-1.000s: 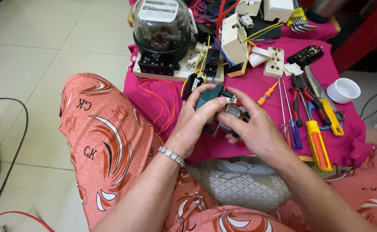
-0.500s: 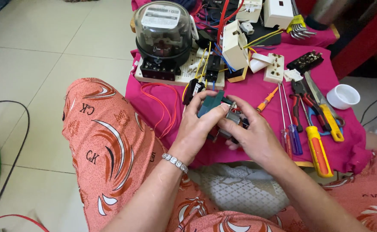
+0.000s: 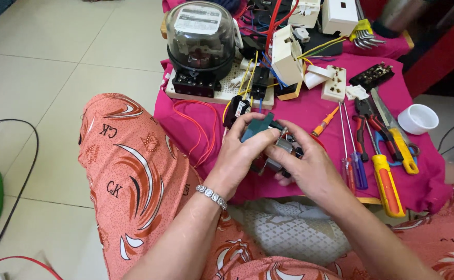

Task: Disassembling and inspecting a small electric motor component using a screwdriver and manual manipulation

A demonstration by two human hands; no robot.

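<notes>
A small electrical part (image 3: 274,140), dark teal on top with metal pieces under it, sits between both hands above the near edge of the pink cloth (image 3: 423,179). The left hand (image 3: 240,153) wraps around its left side, thumb on the teal top. The right hand (image 3: 310,166) closes on its right side, and its fingers pinch the metal pieces. The two hands are pressed close together around the part.

Just to the right lie an orange screwdriver (image 3: 324,122), two thin screwdrivers (image 3: 352,155), a yellow-handled tool (image 3: 387,184) and pliers (image 3: 369,116); there is little free cloth there. A white cup (image 3: 417,119) stands near the right edge of the cloth. Far from the hands, a glass-domed electricity meter (image 3: 200,44) stands on a perforated board (image 3: 227,85). Red wires (image 3: 201,135) curl at the left edge of the cloth. To the left, the tiled floor (image 3: 56,52) gives open room.
</notes>
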